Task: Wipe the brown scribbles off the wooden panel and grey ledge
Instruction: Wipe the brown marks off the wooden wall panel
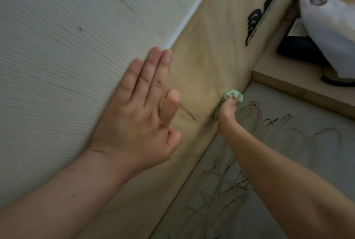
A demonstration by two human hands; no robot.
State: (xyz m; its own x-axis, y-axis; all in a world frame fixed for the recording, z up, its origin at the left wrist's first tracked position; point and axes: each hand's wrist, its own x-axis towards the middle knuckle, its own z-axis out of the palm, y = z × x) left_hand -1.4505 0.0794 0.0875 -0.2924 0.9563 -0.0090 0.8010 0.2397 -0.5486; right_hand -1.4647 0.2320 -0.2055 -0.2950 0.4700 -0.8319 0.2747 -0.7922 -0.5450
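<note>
1. The wooden panel (201, 69) runs as a slanted band from the upper right of the frame to the bottom centre. It carries only faint marks: a short dark stroke (189, 113) at mid-frame and a thin one higher up.
2. The grey ledge (288, 152) fills the lower right. Brown scribbles (226, 186) cover it thickly, with loops near the centre right and a tangle of lines lower down.
3. The right hand (227, 108) has its fingers curled round a bunched green cloth (233, 93). It presses the cloth against the panel just above where panel and ledge meet, right of centre.
4. The left hand (142, 115) lies flat at centre left with its fingers straight and together and holds nothing. It is braced across the seam between the panel and the pale textured wall (67, 65).
5. The step in hand looks like rubbing the low part of the panel. That part seems nearly done and the ledge is untouched.
6. The next move calls for a firm stroke over the leftover mark near the left thumb. After that the cloth has to drop to the ledge for longer, harder passes.
7. At the upper right a wooden shelf (288, 77) holds a white plastic bag (330, 33) and a dark object I cannot identify.
</note>
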